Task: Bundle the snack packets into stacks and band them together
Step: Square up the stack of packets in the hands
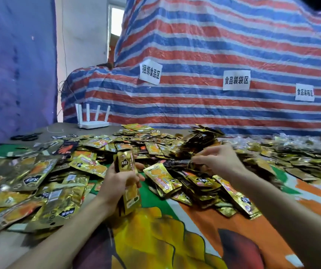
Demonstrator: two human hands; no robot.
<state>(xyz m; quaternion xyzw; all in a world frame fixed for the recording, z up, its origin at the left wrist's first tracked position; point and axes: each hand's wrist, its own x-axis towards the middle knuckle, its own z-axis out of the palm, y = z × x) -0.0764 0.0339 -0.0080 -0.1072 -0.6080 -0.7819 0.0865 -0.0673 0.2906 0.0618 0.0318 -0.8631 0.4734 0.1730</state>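
- The left hand (pixel 116 181) grips a stack (pixel 125 164) of gold packets, fingers curled round its middle and the thumb on the near face.
- The stack stands nearly upright with its long axis running up and down. The top end, with a dark label, points away from the person and the bottom end points toward the wrist.
- The stack is held just above the cloth (pixel 175 239), at the near edge of the heap (pixel 89 144).
- The right hand (pixel 220 161) reaches into the heap, thumb and fingertips pinching the end of a dark packet (pixel 175 164). This part is blurred, so the grip is not sharp.
- The dark packet lies roughly level, its long axis left to right and its free end pointing toward the stack.
- Loose gold packets lie at all angles across the left, the back and the right of the table, many overlapping.
- The printed orange, green and yellow cloth shows bare in front of the person, between and under the forearms.
- A white router (pixel 93 121) stands at the back left, behind the heap.
- A striped tarp (pixel 214 55) rises behind the table with three paper signs (pixel 236 80) on it.
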